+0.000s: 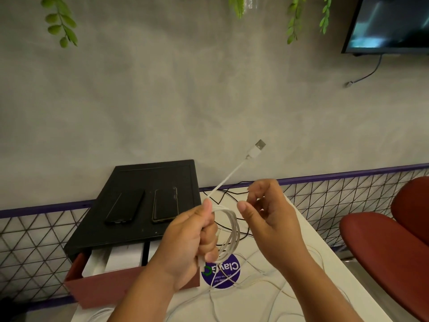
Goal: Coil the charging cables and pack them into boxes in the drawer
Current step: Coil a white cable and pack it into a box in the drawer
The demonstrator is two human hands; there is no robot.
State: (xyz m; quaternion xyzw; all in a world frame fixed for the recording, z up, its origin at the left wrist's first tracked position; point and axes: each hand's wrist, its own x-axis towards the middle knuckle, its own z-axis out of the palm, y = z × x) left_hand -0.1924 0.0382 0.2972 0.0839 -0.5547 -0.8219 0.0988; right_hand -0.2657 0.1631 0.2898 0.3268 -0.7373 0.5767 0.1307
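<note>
My left hand (188,242) grips a coil of white charging cable (231,231) held above the table. The cable's free end sticks up to the right and ends in a USB plug (258,148). My right hand (267,219) is just right of the coil, thumb and fingers pinched near the top of the loops; whether it touches the cable is unclear. Under my left hand a reddish drawer (130,282) stands open below a black cabinet (148,201), with white boxes (123,257) inside. More white cables (267,287) lie loose on the white table.
Two dark phones (125,208) (164,205) lie on the black cabinet top. A purple round sticker (222,275) is on the table (301,233). A red chair (390,247) stands at the right. A wire-mesh rail runs behind, and a wall screen (392,22) hangs upper right.
</note>
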